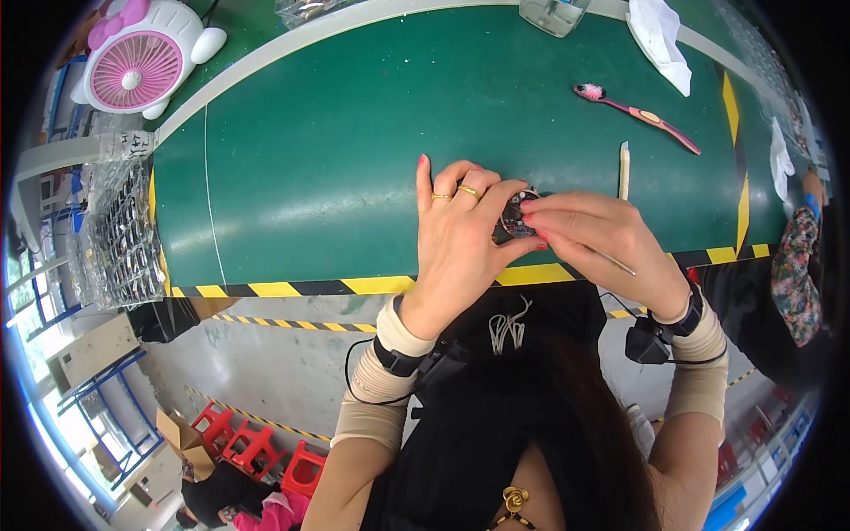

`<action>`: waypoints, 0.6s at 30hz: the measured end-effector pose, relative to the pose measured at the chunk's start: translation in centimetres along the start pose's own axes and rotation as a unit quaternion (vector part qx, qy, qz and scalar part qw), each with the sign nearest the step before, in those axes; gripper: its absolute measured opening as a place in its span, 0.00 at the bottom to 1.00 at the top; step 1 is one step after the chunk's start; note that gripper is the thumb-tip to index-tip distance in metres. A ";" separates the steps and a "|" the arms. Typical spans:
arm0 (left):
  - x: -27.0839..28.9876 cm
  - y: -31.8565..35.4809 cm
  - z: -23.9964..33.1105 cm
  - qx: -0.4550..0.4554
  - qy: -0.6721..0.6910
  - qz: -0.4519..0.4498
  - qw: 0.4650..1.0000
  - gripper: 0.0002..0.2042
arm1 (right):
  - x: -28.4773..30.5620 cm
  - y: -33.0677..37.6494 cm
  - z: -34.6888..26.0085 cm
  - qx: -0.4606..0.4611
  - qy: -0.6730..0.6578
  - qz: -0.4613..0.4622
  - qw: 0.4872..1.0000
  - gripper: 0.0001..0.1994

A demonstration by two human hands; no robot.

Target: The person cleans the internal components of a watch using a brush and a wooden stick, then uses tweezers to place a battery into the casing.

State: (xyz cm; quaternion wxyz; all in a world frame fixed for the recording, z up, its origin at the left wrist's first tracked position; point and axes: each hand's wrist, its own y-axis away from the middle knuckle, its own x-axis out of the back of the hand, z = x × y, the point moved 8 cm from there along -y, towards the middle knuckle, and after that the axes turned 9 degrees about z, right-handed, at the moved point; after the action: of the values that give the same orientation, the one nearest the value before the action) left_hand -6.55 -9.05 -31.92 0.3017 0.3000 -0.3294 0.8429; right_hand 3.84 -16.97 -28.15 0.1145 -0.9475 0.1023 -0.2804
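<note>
My left hand [460, 234] and right hand [602, 239] pinch a small round dark part [516, 217] over the green mat [336, 159], fingers narrow.

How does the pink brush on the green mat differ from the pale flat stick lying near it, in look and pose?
The pink brush is long, pink and dark red, with a tuft of bristles at its left end; the pale flat stick is plain cream, shorter, with no bristles. The brush lies slanted across the green mat; the stick lies nearly upright in the picture, closer to the right hand. Both lie loose on the mat, touched by neither hand.
</note>
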 end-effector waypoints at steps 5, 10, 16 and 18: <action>0.0 0.0 0.1 -0.009 0.004 0.011 1.000 0.27 | 0.1 0.2 0.1 0.008 0.005 0.009 1.000 0.11; 0.1 0.0 0.1 -0.007 0.004 0.007 1.000 0.27 | 0.1 0.5 0.3 0.009 0.005 0.015 1.000 0.11; 0.1 0.0 0.1 -0.007 0.001 0.009 1.000 0.27 | -0.1 0.5 0.4 0.015 -0.007 -0.008 1.000 0.12; 0.1 0.0 0.1 -0.007 0.003 0.008 1.000 0.27 | -0.1 0.5 0.3 0.017 -0.005 -0.007 1.000 0.12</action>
State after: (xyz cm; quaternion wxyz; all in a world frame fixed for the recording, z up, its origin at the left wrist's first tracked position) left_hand -6.52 -9.11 -31.80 0.2982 0.2931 -0.3371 0.8435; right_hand 3.83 -17.42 -28.55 0.1289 -0.9475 0.0900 -0.2786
